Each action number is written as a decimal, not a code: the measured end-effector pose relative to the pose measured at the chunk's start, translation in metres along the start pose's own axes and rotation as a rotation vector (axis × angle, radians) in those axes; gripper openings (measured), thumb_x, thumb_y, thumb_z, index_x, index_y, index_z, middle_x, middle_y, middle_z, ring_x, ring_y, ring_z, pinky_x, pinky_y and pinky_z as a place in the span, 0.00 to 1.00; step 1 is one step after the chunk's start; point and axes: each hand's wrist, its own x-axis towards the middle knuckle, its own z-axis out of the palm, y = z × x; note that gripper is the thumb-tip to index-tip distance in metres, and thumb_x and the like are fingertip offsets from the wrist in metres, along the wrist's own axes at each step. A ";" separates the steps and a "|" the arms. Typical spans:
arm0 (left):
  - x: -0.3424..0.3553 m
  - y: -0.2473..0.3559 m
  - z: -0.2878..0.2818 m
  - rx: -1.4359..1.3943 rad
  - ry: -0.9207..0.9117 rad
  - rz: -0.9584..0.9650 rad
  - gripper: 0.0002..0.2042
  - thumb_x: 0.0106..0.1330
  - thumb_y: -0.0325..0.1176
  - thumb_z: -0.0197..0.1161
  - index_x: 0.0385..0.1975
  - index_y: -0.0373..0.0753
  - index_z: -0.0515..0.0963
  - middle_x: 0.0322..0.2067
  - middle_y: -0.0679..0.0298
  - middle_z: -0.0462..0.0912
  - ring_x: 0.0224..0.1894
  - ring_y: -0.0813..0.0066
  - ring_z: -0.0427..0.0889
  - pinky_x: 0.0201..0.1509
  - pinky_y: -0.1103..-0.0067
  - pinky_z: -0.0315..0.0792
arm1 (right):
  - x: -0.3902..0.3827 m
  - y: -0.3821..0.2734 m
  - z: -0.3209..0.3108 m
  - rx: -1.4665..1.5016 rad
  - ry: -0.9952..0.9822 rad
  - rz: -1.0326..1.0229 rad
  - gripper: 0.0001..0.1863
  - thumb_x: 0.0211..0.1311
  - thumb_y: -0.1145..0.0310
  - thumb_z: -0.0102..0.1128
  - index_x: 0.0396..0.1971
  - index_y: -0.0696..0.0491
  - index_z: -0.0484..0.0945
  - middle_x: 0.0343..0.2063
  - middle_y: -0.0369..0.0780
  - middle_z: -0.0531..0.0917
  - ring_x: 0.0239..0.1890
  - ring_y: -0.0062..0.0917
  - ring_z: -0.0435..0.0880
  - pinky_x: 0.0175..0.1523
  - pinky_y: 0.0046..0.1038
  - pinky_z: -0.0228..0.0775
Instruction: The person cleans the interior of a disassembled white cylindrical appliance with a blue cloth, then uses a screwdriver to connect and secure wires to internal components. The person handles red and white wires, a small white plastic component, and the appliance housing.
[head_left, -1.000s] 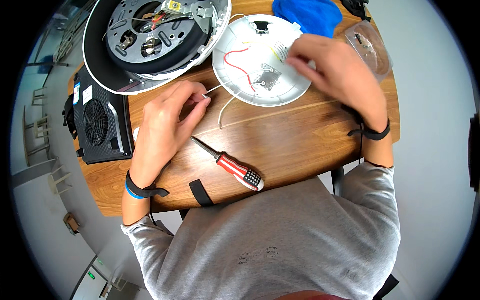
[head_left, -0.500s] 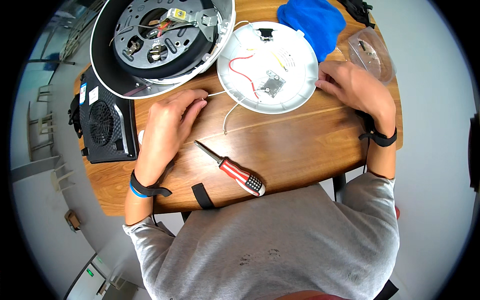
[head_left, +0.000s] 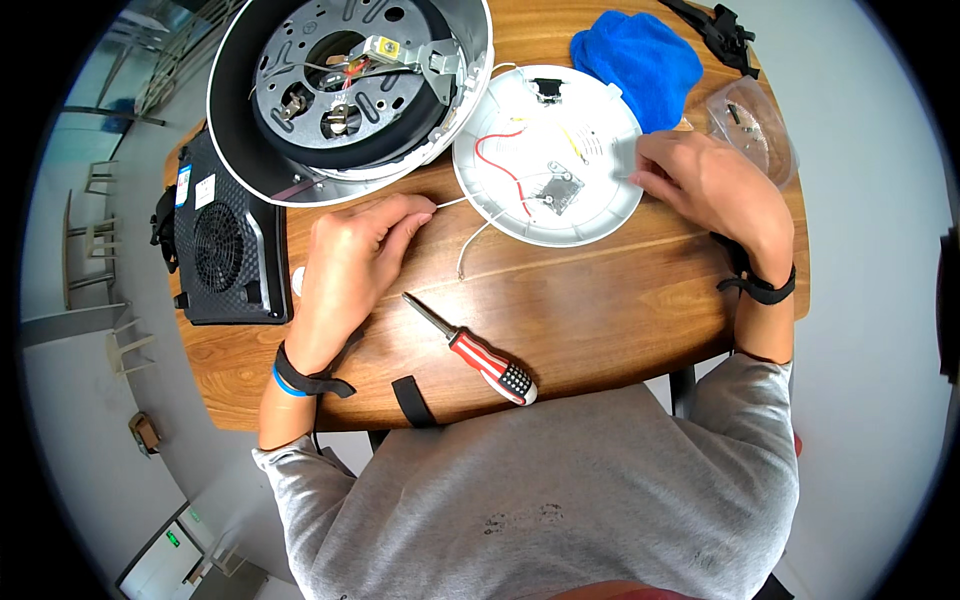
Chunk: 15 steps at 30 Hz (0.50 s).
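Note:
A round white plastic cover (head_left: 560, 226) lies with its inner side up, with a red wire (head_left: 491, 139), a yellow wire (head_left: 574, 144), a small metal plate (head_left: 562, 190) and a black socket (head_left: 547, 90) on it. A white wire (head_left: 455, 202) leads from its left rim to my left hand (head_left: 370, 245), whose thumb and forefinger pinch the end. A second white wire (head_left: 467, 250) hangs loose beside it over the tabletop. My right hand (head_left: 715, 185) grips the cover's right rim with bent fingers. Nearer to me lies a red, white and black screwdriver (head_left: 485, 358).
At the back left, an open round appliance body (head_left: 245, 150) shows its metal underside and wiring. A black fan stand (head_left: 225, 245) lies beside it. Behind the cover are a blue cloth (head_left: 640, 65), a clear tray (head_left: 765, 140) with small parts, and black straps (head_left: 725, 38). A black strip (head_left: 412, 402) lies at the front edge.
The whole view has shifted slightly, so things appear a little lower and farther right. Both hands keep nearly the same places and grips.

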 end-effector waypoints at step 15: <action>0.007 0.019 0.005 -0.138 0.026 0.182 0.08 0.77 0.25 0.75 0.52 0.36 0.90 0.37 0.50 0.93 0.37 0.51 0.94 0.42 0.64 0.86 | 0.031 -0.039 0.029 0.020 -0.046 -0.330 0.19 0.74 0.72 0.69 0.62 0.52 0.85 0.52 0.41 0.89 0.57 0.42 0.90 0.58 0.46 0.85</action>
